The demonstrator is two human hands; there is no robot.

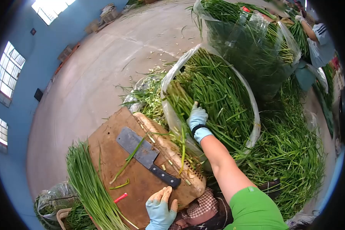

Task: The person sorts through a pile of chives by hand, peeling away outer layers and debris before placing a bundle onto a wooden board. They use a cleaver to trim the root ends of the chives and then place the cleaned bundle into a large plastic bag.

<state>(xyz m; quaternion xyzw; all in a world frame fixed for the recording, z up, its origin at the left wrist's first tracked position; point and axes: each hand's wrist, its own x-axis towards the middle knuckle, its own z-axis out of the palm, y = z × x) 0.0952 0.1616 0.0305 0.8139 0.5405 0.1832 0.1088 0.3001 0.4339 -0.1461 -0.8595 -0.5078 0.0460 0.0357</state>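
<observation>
My right hand (pixel 198 119), in a light-blue glove with a dark wristband, reaches into a large clear plastic bag (pixel 255 115) full of garlic chives (pixel 218 88). Its fingers are curled at the pale stalk ends, partly hidden among them. My left hand (pixel 161 207), also gloved, lies at the near edge of a worn wooden board (pixel 115 153), fingers stretched and thumb apart, just below a cleaver's handle. The cleaver (pixel 138 147) lies flat on the board, a few loose stalks on and beside it. A bundle of chives (pixel 88 180) lies along the board's left side.
Trimmed stalk pieces (pixel 153 96) are heaped beyond the board. Another tall plastic bag of greens (pixel 249 50) stands behind. Loose greens (pixel 291 153) cover the right side. A red-handled item (pixel 120 197) pokes out by the bundle. A person's gloved hand (pixel 299 18) is at far right.
</observation>
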